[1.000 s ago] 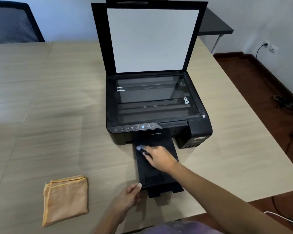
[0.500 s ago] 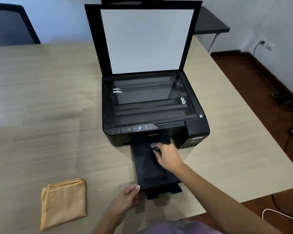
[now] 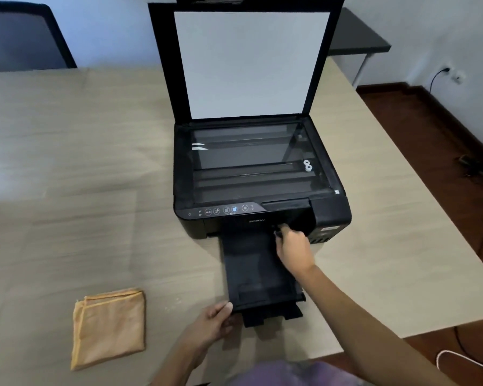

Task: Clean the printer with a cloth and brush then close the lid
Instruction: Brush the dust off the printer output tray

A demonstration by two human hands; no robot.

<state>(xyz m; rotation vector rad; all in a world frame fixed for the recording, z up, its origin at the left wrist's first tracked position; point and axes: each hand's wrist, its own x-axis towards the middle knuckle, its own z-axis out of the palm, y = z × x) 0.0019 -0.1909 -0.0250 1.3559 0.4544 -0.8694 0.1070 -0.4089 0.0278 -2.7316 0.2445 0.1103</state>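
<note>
The printer (image 3: 258, 174) sits in the middle of the frame on the pale desk (image 3: 67, 162), its lid (image 3: 248, 62) standing upright at the top centre with the white backing facing us. The scanner glass lies bare beneath it.

The right hand (image 3: 294, 250) reaches in at the mouth of the paper slot, just right of centre. Its grip is closed around something small and dark, most likely the brush (image 3: 278, 231), though only a tip shows and I can't make out bristles. The left hand (image 3: 212, 321) is at the lower centre, fingers curled loosely against the front corner of the pulled-out output tray (image 3: 258, 274), steadying it. The folded orange cloth (image 3: 109, 327) lies untouched at the lower left, well apart from the machine.

That tray looks like thin, stiff plastic on a slide; I'd guess it flexes and rattles under brushing, so bracing it at the front edge makes sense. The lid looks light but hinged at the back, best taken by its top edge and lowered gently, since the glass under it would mark or crack. The cloth is soft and limp, so pinch a corner.
</note>
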